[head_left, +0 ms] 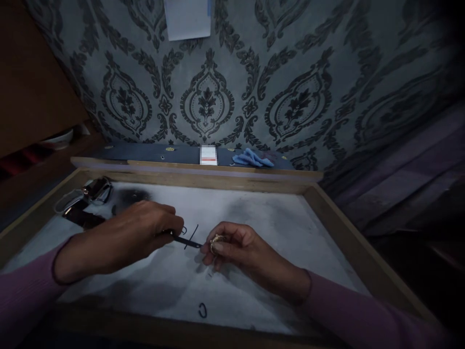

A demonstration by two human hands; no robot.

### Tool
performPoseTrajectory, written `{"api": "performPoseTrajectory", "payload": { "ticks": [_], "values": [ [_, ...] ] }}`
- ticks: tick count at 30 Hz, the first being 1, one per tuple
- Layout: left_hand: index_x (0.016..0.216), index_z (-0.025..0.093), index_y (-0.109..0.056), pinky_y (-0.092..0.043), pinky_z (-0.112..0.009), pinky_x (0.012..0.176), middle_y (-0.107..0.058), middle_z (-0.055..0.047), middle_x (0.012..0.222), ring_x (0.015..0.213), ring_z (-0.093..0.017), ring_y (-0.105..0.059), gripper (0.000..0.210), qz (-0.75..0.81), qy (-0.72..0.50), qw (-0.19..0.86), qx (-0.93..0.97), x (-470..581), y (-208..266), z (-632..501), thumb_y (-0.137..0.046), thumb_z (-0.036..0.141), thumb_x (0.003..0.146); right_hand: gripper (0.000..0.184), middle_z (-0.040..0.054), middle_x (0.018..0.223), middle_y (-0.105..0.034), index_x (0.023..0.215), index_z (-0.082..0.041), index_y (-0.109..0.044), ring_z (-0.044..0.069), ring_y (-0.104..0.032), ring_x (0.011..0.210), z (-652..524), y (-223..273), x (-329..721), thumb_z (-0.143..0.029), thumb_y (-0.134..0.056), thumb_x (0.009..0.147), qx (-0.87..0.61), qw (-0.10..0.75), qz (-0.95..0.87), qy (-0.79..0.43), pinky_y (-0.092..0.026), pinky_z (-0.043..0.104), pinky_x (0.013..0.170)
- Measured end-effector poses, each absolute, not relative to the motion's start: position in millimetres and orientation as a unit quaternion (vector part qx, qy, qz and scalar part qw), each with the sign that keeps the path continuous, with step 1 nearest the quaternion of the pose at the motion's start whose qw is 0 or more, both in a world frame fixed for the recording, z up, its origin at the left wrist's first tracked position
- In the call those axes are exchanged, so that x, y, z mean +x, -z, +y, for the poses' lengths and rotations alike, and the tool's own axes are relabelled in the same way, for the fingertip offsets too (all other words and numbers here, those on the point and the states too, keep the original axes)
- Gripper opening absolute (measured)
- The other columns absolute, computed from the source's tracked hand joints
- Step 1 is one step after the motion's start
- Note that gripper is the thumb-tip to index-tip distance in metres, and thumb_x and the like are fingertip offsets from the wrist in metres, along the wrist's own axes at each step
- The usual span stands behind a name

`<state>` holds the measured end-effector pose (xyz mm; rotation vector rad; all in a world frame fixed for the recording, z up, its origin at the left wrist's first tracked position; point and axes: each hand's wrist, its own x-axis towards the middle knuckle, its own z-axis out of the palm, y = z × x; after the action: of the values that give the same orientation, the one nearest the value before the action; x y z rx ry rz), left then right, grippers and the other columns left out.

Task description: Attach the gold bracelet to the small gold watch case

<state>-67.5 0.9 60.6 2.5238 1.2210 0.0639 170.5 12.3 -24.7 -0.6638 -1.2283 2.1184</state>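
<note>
Left hand (145,230) grips a slender dark tool (187,240) by its near end, fingers curled over it, and the tool slants down to the right, its tip just beside the fingertips of the right hand (236,245); whether the tip touches them I cannot tell. Between thumb and fingers the right hand pinches a small gold-coloured ring-like piece (217,244), held above the white surface of the table (269,208), near its middle. Behind the tool a thin dark rod (195,230) crosses its line at a slant, and a little dark hook (184,230) shows close to the left fingertips. Nearer the front edge lies a dark open loop (202,310), well apart from both hands. A raised wooden rim (334,223) borders the white surface, and in its far left corner sits a cluster of dark and clear items (96,189), too dim to name. Beyond the rim, a blue cloth (252,157) and a small white box (209,155) rest on a dark ledge (141,153) against the patterned wall (207,102)
</note>
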Motion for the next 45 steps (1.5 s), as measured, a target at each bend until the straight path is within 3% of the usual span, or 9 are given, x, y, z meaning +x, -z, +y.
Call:
{"api": "performPoseTrajectory", "payload": {
  "ticks": [6, 11, 15, 18, 21, 26, 35, 45],
  "values": [
    [0.083, 0.020, -0.062, -0.036, -0.021, 0.057, -0.058, 0.006, 0.067, 0.058, -0.009, -0.049, 0.003, 0.476, -0.148, 0.298, 0.814, -57, -61, -1, -0.062, 0.018, 0.082, 0.017, 0.0058, 0.087, -0.072, 0.085, -0.013, -0.065, 0.014, -0.071, 0.076, 12, 30, 169, -0.027, -0.075, 0.080, -0.252, 0.290, -0.457, -0.802, -0.053, 0.023, 0.062],
    [0.079, 0.017, -0.063, -0.044, -0.021, 0.065, -0.062, 0.002, 0.074, 0.069, -0.011, -0.054, 0.013, 0.455, -0.282, 0.540, 0.649, -50, -37, 5, -0.069, 0.028, 0.079, 0.017, 0.0059, 0.086, -0.073, 0.085, -0.013, -0.065, 0.014, -0.071, 0.076, 11, 27, 169, -0.027, -0.075, 0.080, -0.259, 0.294, -0.464, -0.795, -0.054, 0.025, 0.067],
    [0.078, 0.016, -0.057, -0.046, -0.022, 0.064, -0.059, 0.001, 0.071, 0.066, -0.011, -0.056, 0.020, 0.430, -0.295, 0.622, 0.584, -45, -17, 3, -0.059, 0.034, 0.087, 0.018, 0.0053, 0.087, -0.073, 0.085, -0.014, -0.066, 0.013, -0.070, 0.076, 11, 27, 169, -0.028, -0.075, 0.080, -0.265, 0.302, -0.474, -0.784, -0.056, 0.027, 0.070],
    [0.078, 0.018, -0.050, -0.046, -0.022, 0.058, -0.059, 0.001, 0.073, 0.062, -0.011, -0.057, 0.028, 0.442, -0.264, 0.598, 0.614, -43, -15, -2, -0.045, 0.039, 0.095, 0.018, 0.0052, 0.087, -0.073, 0.086, -0.014, -0.068, 0.013, -0.070, 0.076, 12, 30, 168, -0.029, -0.075, 0.079, -0.276, 0.303, -0.481, -0.775, -0.057, 0.027, 0.071],
    [0.076, 0.019, -0.045, -0.038, -0.022, 0.051, -0.052, 0.004, 0.062, 0.051, -0.010, -0.047, 0.030, 0.450, -0.214, 0.504, 0.705, -41, -17, -6, -0.035, 0.036, 0.099, 0.019, 0.0046, 0.085, -0.073, 0.087, -0.014, -0.069, 0.012, -0.069, 0.074, 13, 36, 167, -0.030, -0.075, 0.080, -0.283, 0.305, -0.493, -0.765, -0.056, 0.026, 0.071],
    [0.085, 0.019, -0.052, -0.037, -0.025, 0.061, -0.054, 0.002, 0.068, 0.062, -0.013, -0.050, 0.018, 0.447, -0.140, 0.315, 0.825, -42, -6, -11, -0.037, 0.017, 0.094, 0.019, 0.0037, 0.080, -0.073, 0.092, -0.015, -0.070, 0.012, -0.067, 0.072, 11, 42, 166, -0.032, -0.071, 0.083, -0.285, 0.306, -0.531, -0.737, -0.054, 0.027, 0.071],
    [0.084, 0.018, -0.056, -0.025, -0.028, 0.051, -0.058, 0.002, 0.061, 0.049, -0.014, -0.049, 0.023, 0.418, -0.101, 0.183, 0.884, -47, 7, -15, -0.037, 0.008, 0.091, 0.018, 0.0054, 0.081, -0.072, 0.095, -0.016, -0.071, 0.015, -0.066, 0.075, 5, 35, 163, -0.032, -0.065, 0.088, -0.314, 0.311, -0.577, -0.687, -0.055, 0.030, 0.072],
    [0.091, 0.019, -0.058, -0.024, -0.025, 0.048, -0.061, 0.002, 0.064, 0.051, -0.014, -0.053, 0.022, 0.434, -0.063, 0.139, 0.888, -40, 1, -17, -0.041, 0.006, 0.089, 0.015, 0.0035, 0.076, -0.070, 0.096, -0.017, -0.072, 0.015, -0.066, 0.071, 2, 39, 159, -0.026, -0.062, 0.088, -0.331, 0.329, -0.614, -0.637, -0.056, 0.029, 0.066]
  ]
}}
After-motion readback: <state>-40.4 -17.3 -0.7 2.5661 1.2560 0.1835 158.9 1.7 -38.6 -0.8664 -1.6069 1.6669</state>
